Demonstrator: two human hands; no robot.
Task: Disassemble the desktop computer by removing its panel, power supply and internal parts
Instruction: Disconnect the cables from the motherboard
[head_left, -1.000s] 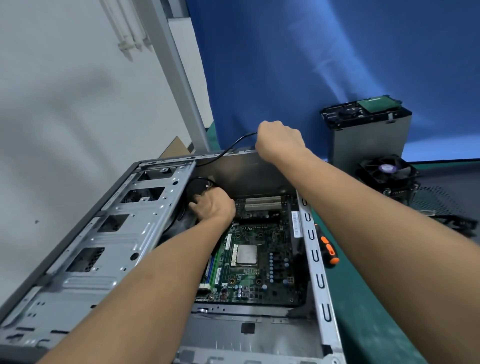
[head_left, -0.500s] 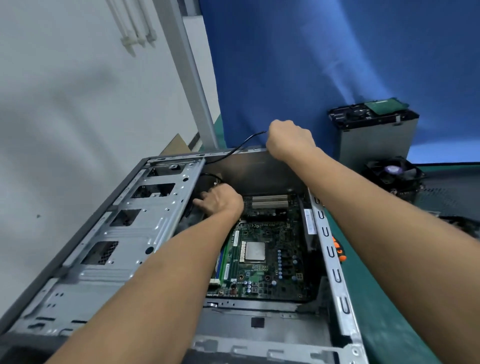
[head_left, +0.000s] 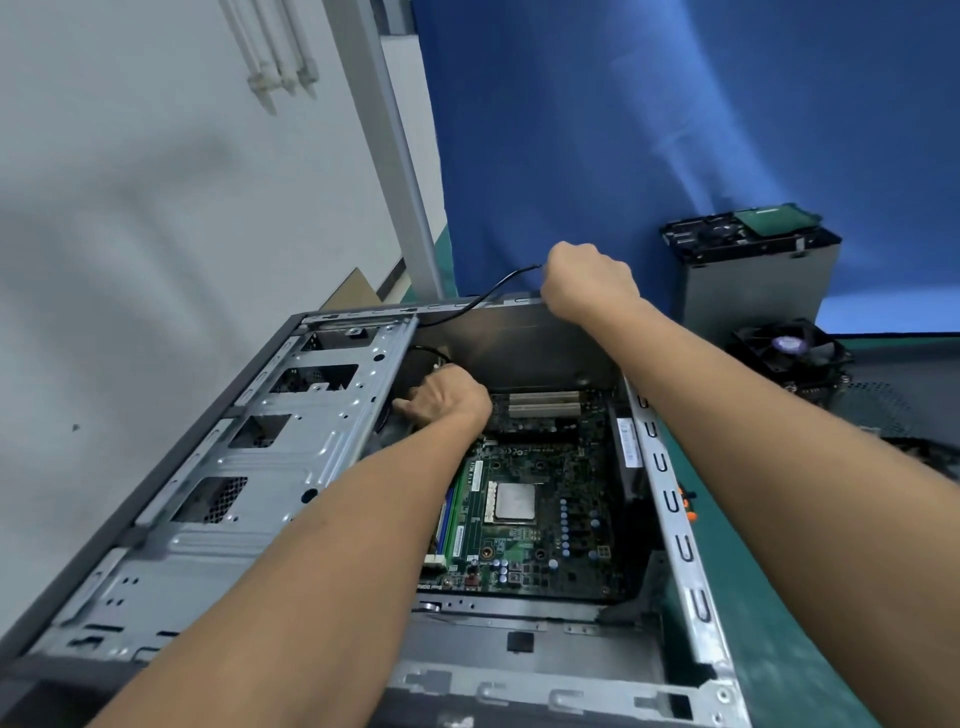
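Your left hand (head_left: 447, 402) has uncurled since a second ago, its fingers now reaching left into the far corner of the case (head_left: 291, 467). Whether they hold anything is hidden. Your right hand (head_left: 587, 286) stays fisted round one black cable (head_left: 491, 293) above the far wall. The one open case lies on the green table (head_left: 779, 597) and holds one circuit board (head_left: 540, 551) with one square chip (head_left: 513, 501) and two white slots (head_left: 543, 405). One white sticker (head_left: 629, 441) on its right wall is unreadable. To the right stand one grey box (head_left: 753, 291) and one fan (head_left: 787, 345).
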